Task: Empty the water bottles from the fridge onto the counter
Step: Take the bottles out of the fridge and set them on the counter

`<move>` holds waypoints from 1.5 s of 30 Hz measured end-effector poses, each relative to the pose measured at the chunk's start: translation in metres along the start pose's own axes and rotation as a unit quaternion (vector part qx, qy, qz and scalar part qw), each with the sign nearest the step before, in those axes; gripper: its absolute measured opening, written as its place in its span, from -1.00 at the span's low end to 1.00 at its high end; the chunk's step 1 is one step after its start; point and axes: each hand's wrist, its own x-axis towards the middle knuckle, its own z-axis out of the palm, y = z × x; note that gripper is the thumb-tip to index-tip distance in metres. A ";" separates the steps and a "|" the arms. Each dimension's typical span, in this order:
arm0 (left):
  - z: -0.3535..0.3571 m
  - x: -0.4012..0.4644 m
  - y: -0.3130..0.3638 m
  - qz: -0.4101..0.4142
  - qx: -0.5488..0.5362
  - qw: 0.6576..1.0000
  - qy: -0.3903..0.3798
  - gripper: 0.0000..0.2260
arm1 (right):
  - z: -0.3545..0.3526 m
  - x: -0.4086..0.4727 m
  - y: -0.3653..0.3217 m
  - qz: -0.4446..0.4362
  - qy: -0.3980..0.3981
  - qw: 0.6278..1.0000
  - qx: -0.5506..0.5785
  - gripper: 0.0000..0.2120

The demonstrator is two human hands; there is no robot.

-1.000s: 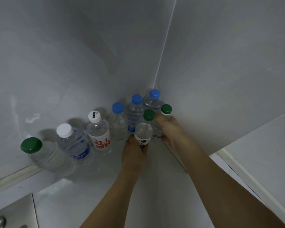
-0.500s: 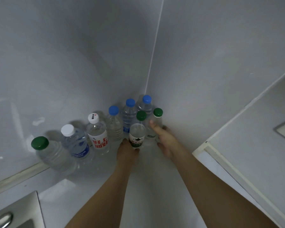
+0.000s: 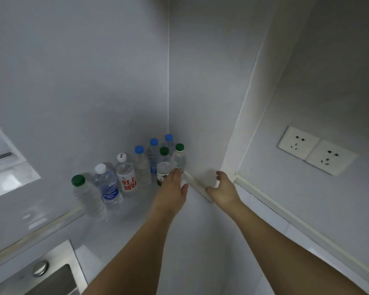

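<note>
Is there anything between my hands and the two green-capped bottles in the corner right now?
Nothing visible. The left hand has its fingertips right at the nearer green-capped bottle, with the second one just behind. The right hand is off to the side by the wall edge, which juts between it and the bottles.

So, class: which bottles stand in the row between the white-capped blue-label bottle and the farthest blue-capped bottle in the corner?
In the head view, three: the red-lettered bottle, then two blue-capped bottles, before the corner bottle; the blue-label bottle starts the stretch.
</note>
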 end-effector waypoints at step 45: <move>0.157 -0.253 0.463 0.578 0.045 0.800 -0.158 -0.52 | -0.334 -0.440 0.249 0.234 0.389 0.885 -0.101 -0.37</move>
